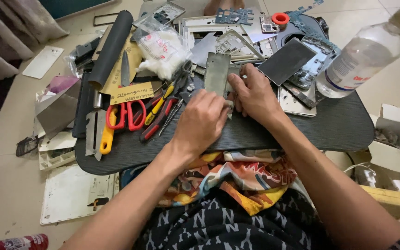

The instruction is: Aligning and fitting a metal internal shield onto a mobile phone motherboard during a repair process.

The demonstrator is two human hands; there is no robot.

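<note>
A grey metal phone frame (217,71) stands upright on the dark lap table (334,127). My right hand (254,95) grips its lower right side. My left hand (201,121) is curled at the frame's base, fingers closed around something small that I cannot make out. Both hands touch near the frame's bottom edge.
Left of my hands lie red scissors (128,115), pliers (160,113), a yellow-handled knife (106,136), a black roll (111,48) and a bag of cotton (163,48). Phone panels and frames (287,60) pile at the back. A clear bottle (362,58) stands right. Cardboard boxes (396,139) sit on the floor.
</note>
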